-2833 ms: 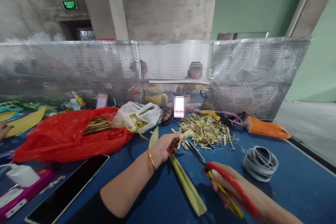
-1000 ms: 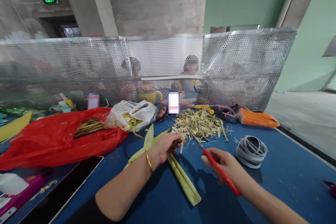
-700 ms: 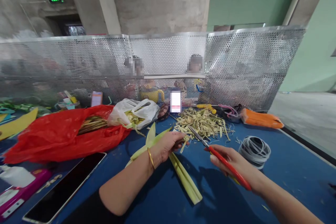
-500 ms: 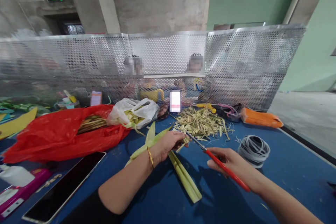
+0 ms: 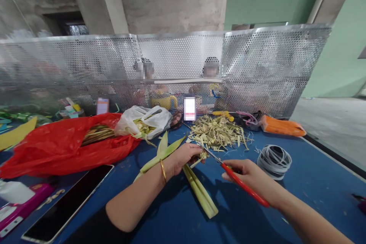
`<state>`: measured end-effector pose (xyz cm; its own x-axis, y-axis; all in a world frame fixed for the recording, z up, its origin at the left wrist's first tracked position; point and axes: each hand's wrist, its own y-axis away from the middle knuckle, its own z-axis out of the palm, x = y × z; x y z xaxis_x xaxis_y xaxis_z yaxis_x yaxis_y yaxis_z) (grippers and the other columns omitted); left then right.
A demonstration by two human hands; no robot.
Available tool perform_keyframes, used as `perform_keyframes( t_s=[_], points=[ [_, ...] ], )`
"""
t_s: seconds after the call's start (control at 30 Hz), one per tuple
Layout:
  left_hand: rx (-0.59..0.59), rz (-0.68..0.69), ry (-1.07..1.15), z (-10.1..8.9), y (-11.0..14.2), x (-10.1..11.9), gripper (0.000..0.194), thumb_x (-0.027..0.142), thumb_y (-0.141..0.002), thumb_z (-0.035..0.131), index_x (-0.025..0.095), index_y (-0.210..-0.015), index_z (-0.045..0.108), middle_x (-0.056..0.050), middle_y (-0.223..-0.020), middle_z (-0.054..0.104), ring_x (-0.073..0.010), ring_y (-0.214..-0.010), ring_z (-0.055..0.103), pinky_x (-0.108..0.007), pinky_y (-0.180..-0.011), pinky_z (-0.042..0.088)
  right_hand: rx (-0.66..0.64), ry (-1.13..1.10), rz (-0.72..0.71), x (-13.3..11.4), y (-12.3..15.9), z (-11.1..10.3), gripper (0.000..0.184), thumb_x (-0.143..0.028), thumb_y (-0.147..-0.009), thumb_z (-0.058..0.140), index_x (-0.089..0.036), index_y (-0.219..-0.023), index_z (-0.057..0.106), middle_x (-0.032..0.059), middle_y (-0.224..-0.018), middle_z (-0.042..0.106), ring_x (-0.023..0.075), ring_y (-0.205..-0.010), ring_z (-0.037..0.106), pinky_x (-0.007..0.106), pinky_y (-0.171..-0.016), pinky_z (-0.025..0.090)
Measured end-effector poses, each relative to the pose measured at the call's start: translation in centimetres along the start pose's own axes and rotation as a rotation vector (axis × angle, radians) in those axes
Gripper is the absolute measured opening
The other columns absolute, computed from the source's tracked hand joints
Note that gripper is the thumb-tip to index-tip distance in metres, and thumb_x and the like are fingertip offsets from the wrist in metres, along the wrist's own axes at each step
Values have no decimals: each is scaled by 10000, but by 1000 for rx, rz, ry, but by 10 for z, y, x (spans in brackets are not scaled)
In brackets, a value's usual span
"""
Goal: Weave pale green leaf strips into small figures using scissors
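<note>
My left hand (image 5: 187,157), a gold bangle at its wrist, is closed around a bundle of pale plant strips (image 5: 203,156); its fingers partly hide it. My right hand (image 5: 243,175) grips red-handled scissors (image 5: 247,190), whose metal blades reach to the strips at my left fingertips. Whether the blades are parted is hard to see. Below my left hand a pale green stalk (image 5: 201,192) lies slanting toward me. Green husk leaves (image 5: 164,150) stick out behind my left wrist. A heap of dry trimmings (image 5: 219,131) lies just beyond both hands.
A roll of grey cord (image 5: 274,162) sits to the right, near an orange packet (image 5: 283,126). At left are a red plastic bag (image 5: 68,146), a white bag (image 5: 144,120) and a large phone (image 5: 68,202). A perforated metal screen (image 5: 177,57) closes off the back, with people behind it.
The view has shifted slightly. The scissor blades have moved a little closer in at my left fingertips; both hands keep their holds.
</note>
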<state>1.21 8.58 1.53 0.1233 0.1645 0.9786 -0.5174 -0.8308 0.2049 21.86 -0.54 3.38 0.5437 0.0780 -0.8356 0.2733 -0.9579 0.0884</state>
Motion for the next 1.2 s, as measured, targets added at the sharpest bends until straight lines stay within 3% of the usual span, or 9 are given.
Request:
perform_keyframes(
  t_s=[0.13, 0.3, 0.5, 0.7, 0.97, 1.2],
  points=[
    [34, -25, 79, 0, 0, 0, 153, 263, -769, 631, 145, -712, 709, -30, -633, 661, -83, -485, 449, -206, -485, 294, 68, 20, 2, 3, -1, 1, 396, -546, -749, 639, -163, -831, 697, -21, -623, 551, 129, -585, 458, 236, -548, 385],
    [114, -39, 307, -1, 1, 6, 138, 253, -792, 665, 119, -773, 691, -28, -691, 660, -70, -543, 548, -177, -529, 402, 250, -60, -20, 0, -1, 5, 514, -534, -705, 678, -150, -1047, 660, -14, -683, 559, 150, -645, 491, 245, -596, 426],
    [257, -1, 606, -5, -1, 14, 19, 88, -794, 640, 96, -803, 654, -62, -740, 689, -117, -635, 657, -208, -607, 520, 200, -159, -44, -11, 10, 4, 650, -558, -747, 628, -147, -1241, 532, 15, -827, 534, 173, -769, 511, 259, -691, 464],
    [349, 41, 775, -7, -3, 12, 26, 125, -854, 595, 125, -850, 621, -55, -761, 704, -107, -613, 664, -193, -564, 523, 54, -7, 9, -11, 13, 3, 524, -535, -787, 610, -180, -1171, 579, 7, -813, 575, 173, -752, 522, 256, -681, 451],
    [325, 4, 780, 3, 1, 12, 33, 114, -831, 616, 139, -852, 608, -22, -749, 702, -100, -581, 651, -196, -550, 518, 209, 191, 63, -2, 6, 7, 460, -490, -746, 651, -216, -1114, 629, 7, -855, 673, 207, -784, 599, 261, -708, 477],
    [313, -33, 716, 8, 2, 12, 76, 125, -805, 654, 143, -859, 603, -28, -761, 710, -100, -610, 667, -169, -553, 492, 181, 196, 42, -3, 4, 5, 409, -498, -786, 601, -199, -1056, 671, 5, -719, 648, 213, -760, 620, 259, -691, 487]
  ],
)
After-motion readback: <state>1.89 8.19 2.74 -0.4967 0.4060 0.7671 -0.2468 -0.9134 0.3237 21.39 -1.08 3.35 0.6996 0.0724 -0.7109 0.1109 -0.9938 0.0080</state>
